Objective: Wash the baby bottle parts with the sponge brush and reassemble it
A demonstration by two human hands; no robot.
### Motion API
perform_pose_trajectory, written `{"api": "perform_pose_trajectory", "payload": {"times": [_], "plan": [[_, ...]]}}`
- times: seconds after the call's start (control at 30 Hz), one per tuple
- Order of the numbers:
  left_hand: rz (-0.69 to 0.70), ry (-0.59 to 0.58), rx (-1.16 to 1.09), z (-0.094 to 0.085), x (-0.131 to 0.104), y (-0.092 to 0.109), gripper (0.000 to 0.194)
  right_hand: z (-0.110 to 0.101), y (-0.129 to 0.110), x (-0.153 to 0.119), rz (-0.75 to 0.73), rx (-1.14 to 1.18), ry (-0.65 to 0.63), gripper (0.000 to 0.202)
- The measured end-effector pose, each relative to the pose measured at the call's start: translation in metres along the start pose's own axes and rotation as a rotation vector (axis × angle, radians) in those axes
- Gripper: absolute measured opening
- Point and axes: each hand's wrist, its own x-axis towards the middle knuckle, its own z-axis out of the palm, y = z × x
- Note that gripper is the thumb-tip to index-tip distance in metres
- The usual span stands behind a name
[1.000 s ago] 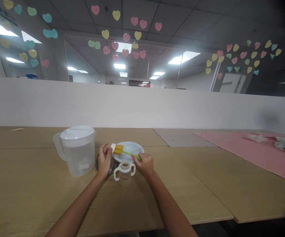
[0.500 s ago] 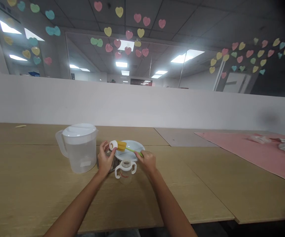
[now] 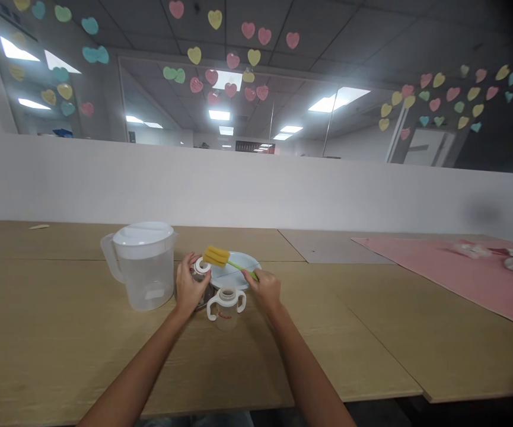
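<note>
Between the fingers and thumb of my left hand (image 3: 190, 283) is a white bottle collar ring (image 3: 201, 266), its round opening showing. My right hand (image 3: 264, 287) grips the green handle of a sponge bottle brush (image 3: 216, 256). The brush's yellow sponge head is just above and right of the ring. Below and between my hands stands a clear baby bottle (image 3: 227, 308) with two white side handles and an uncovered neck. Behind it lies a white plate (image 3: 242, 263). A dark round dish (image 3: 203, 298), partly hidden by my left hand, sits beside the bottle.
A large lidded plastic pitcher (image 3: 146, 273) stands left of my left hand. A pink cloth (image 3: 452, 267) covers the table's right side, with crumpled items on it. The wooden table (image 3: 60, 332) meets a white wall (image 3: 256, 190) at the back.
The brush's sponge head has moved up off the white ring, which is now tipped lower with its opening facing more upward. Both hands stay nearly in place.
</note>
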Motion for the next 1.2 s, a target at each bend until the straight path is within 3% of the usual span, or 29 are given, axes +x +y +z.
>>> {"api": "perform_pose_trajectory", "payload": {"times": [0.1,0.27,0.5,0.67,0.9,1.2], "plan": [[0.010,-0.006,0.013,0.000,0.000,0.000,0.062,-0.001,0.002,0.001,0.034,-0.009,0.032,0.056],[0.012,0.010,0.015,0.001,0.000,-0.003,0.063,0.000,-0.002,0.000,-0.060,0.019,0.039,0.056],[0.005,-0.011,-0.012,-0.003,0.001,-0.012,0.054,0.002,0.005,-0.001,0.052,-0.064,0.044,0.055],[-0.031,-0.156,0.049,-0.009,0.002,-0.017,0.059,0.001,0.005,-0.001,0.064,-0.063,0.032,0.055],[0.017,-0.295,0.328,-0.016,0.000,-0.018,0.056,0.002,0.003,0.000,0.091,-0.058,0.058,0.056],[-0.166,-0.521,0.582,-0.016,-0.001,-0.012,0.046,0.001,0.003,0.001,0.090,-0.036,0.032,0.056]]}}
